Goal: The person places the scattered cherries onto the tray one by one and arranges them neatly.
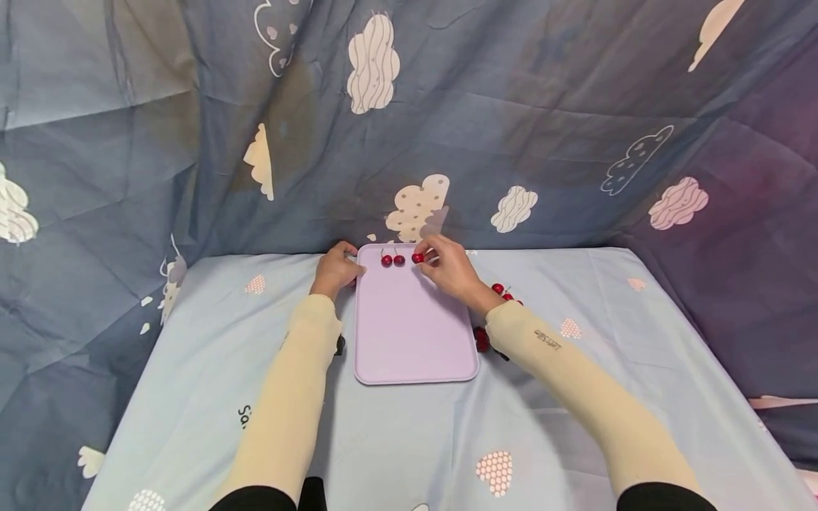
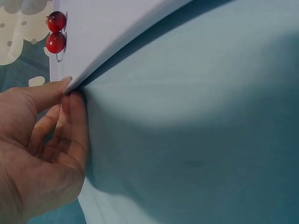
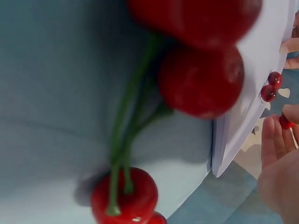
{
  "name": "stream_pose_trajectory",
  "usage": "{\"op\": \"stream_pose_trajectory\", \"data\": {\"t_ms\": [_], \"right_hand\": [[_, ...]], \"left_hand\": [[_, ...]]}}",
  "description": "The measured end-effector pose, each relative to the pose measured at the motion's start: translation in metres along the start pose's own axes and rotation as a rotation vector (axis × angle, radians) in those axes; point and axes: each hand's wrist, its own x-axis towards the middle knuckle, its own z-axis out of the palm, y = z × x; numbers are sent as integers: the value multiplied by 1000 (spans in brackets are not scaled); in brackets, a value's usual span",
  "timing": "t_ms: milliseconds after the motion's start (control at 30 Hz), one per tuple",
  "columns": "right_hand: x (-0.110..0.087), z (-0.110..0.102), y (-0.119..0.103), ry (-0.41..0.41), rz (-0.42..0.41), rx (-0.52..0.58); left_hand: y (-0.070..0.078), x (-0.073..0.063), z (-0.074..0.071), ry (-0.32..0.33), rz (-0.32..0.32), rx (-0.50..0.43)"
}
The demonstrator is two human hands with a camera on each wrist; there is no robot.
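In the head view, a lilac tray (image 1: 415, 326) lies on the cloth-covered table. My left hand (image 1: 337, 270) pinches its far left corner between thumb and fingers, as the left wrist view also shows. Two red cherries (image 1: 393, 261) sit side by side along the tray's far edge, thin stems visible. To their right, my right hand (image 1: 450, 268) pinches another red cherry (image 1: 417, 258) over the far right part of the tray. Whether that cherry touches the tray cannot be told. The right wrist view shows this held cherry (image 3: 286, 122) between thumb and fingers.
Right of the tray, several cherries (image 1: 508, 297) lie on the table, partly behind the right forearm. Close up, some cherries (image 3: 201, 81) have green stems. A dark red item (image 1: 481, 339) sits by the tray's right edge. A patterned curtain (image 1: 562, 142) hangs behind the table.
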Motion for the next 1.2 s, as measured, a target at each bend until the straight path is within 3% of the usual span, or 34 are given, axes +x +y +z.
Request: {"op": "stream_pose_trajectory", "data": {"t_ms": [467,1000,1200], "right_hand": [[20,9,13,-157,25,-142],[30,9,10,-224,68,-211],[32,9,10,-225,62,-228]], "left_hand": [[1,-2,0,6,10,7],[1,-2,-1,5,-6,-14],[-1,3,-1,11,18,7]]}}
